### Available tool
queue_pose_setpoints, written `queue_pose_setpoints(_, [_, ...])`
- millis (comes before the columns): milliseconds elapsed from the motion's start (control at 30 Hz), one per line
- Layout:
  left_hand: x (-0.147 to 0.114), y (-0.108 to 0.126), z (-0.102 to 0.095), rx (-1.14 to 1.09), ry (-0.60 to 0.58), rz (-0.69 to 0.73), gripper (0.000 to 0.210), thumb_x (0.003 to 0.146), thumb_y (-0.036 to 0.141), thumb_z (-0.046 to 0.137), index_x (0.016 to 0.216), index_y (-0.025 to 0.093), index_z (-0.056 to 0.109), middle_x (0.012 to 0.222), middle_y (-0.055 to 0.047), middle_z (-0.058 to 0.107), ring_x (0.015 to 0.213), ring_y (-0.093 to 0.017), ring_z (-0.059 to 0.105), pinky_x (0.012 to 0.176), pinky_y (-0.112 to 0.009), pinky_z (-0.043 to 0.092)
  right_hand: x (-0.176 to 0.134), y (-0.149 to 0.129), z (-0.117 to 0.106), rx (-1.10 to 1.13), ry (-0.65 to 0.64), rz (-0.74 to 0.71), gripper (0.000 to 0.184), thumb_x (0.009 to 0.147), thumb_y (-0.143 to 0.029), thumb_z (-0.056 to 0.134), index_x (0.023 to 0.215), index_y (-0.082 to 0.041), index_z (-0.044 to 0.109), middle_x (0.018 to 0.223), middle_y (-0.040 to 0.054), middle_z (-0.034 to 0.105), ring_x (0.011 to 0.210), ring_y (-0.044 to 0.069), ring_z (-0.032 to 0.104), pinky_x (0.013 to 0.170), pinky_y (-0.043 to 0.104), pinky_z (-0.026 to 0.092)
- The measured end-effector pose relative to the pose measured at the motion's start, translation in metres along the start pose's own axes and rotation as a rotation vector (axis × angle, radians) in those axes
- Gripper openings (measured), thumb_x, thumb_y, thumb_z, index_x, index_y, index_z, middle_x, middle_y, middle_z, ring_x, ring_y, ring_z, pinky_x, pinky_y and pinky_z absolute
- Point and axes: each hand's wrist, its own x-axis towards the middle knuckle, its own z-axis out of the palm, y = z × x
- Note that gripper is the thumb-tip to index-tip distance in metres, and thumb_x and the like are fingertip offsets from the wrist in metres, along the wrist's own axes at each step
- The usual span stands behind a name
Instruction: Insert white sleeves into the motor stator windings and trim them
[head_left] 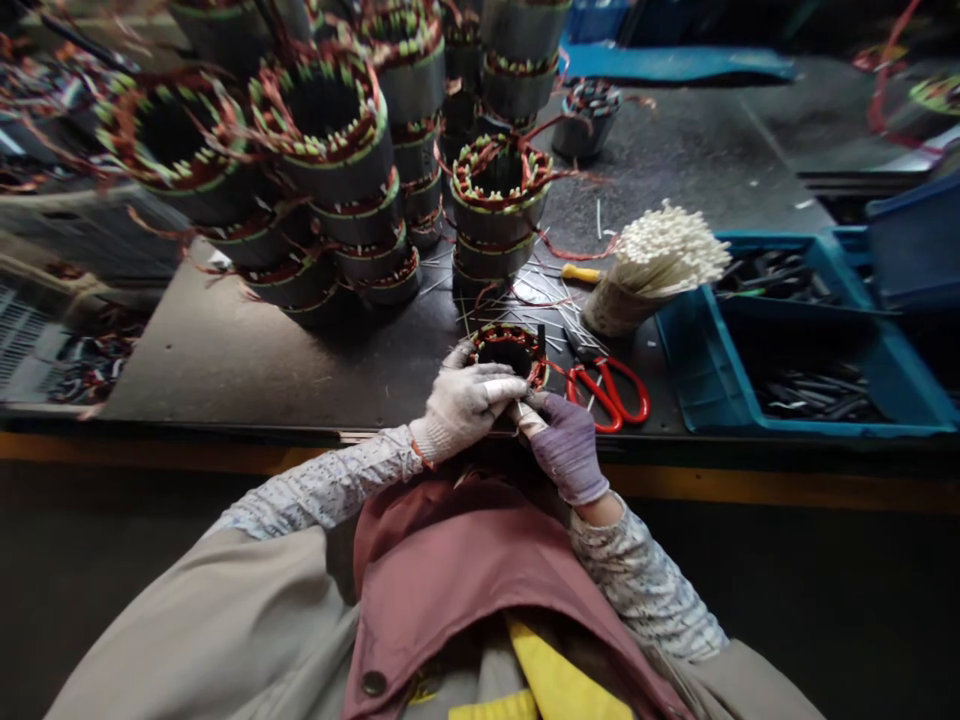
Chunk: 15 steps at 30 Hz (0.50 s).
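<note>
A motor stator (507,335) with copper windings stands at the table's front edge, between my hands. My left hand (466,398), in a whitish glove, is closed over its near left rim, fingers pointing right. My right hand (568,445), in a purple glove with pale-wrapped fingertips, pinches at the near right rim. What lies between those fingertips is too small to make out. Red-handled scissors (611,392) lie just right of the stator. Thin white strips (555,290) are scattered behind it.
Stacked stators (330,150) crowd the back left, with another stack (499,215) nearer the middle. A bundle of white strips (667,255) stands upright beside a yellow-handled tool (581,273). Blue bins (739,375) with dark pieces sit at right. A crate (30,330) borders the left.
</note>
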Motion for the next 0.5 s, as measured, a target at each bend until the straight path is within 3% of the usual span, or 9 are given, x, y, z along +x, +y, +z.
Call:
queue_pose_setpoints(167, [0.002, -0.001, -0.001, 0.020, -0.047, 0.010, 0.021, 0.087, 0.022, 0.053, 0.099, 0.028, 0.070, 0.099, -0.001, 0.075, 0.098, -0.017, 0.068, 0.112, -0.049, 0.026, 0.001, 0.001, 0.002, -0.402, 0.191, -0.281, 0.024, 0.088, -0.036, 0.055, 0.085, -0.017, 0.070, 0.079, 0.0089, 0.071, 0.070, 0.017, 0.064, 0.064, 0.027, 0.048])
queue_pose_setpoints(267, [0.004, 0.001, -0.007, 0.014, -0.125, -0.043, 0.022, 0.086, 0.023, 0.056, 0.105, 0.026, 0.068, 0.104, -0.001, 0.073, 0.101, -0.018, 0.067, 0.114, -0.048, 0.025, 0.000, -0.003, -0.010, -0.568, 0.154, -0.407, 0.028, 0.091, -0.033, 0.048, 0.077, -0.017, 0.066, 0.071, 0.0079, 0.068, 0.060, 0.014, 0.059, 0.056, 0.025, 0.041])
queue_pose_setpoints(400, [0.009, 0.006, -0.019, 0.104, -0.287, -0.093, 0.060, 0.082, 0.034, 0.066, 0.135, 0.015, 0.047, 0.116, -0.011, 0.068, 0.110, -0.024, 0.063, 0.116, -0.047, 0.024, -0.008, -0.009, -0.027, -0.481, 0.079, -0.487, 0.018, 0.086, -0.031, 0.054, 0.076, -0.019, 0.062, 0.072, 0.0061, 0.068, 0.059, 0.013, 0.057, 0.053, 0.026, 0.039])
queue_pose_setpoints(500, [0.017, 0.007, -0.024, 0.228, -0.410, -0.105, 0.067, 0.080, 0.036, 0.067, 0.137, 0.010, 0.044, 0.103, -0.013, 0.071, 0.102, -0.026, 0.066, 0.116, -0.048, 0.024, -0.021, -0.017, -0.025, -0.107, 0.081, -0.316, 0.019, 0.087, -0.034, 0.053, 0.076, -0.021, 0.060, 0.073, 0.0056, 0.067, 0.059, 0.014, 0.059, 0.054, 0.028, 0.044])
